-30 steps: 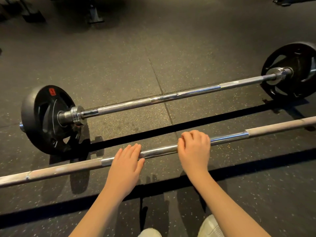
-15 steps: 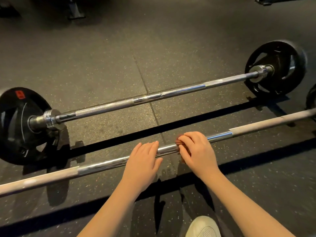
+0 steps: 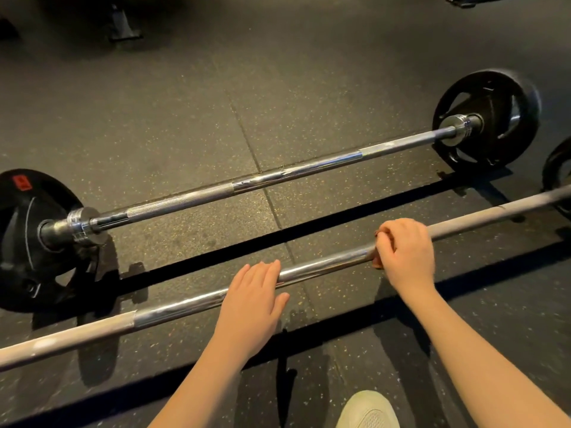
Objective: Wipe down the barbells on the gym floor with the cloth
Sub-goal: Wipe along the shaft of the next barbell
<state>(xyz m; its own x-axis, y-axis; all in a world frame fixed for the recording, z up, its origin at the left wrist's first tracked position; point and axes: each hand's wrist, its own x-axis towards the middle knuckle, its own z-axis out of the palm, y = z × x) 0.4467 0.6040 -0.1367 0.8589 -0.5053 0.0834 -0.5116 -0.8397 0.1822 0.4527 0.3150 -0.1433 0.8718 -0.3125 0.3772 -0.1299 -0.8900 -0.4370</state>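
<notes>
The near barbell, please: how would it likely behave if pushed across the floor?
The near barbell looks like a rigid steel rod, so it should not flex. Being round, on what seems a round plate at its right end, it would probably roll if shoved. Its polished middle looks slippery under the left hand.

Only a sliver of reddish cloth (image 3: 376, 260) shows at the left of the right hand (image 3: 406, 253), the rest swallowed by its grip. The near barbell (image 3: 324, 263) runs out past both frame edges either side of the grip; far beyond it, dark gear (image 3: 122, 24) blurs unreadable.
</notes>
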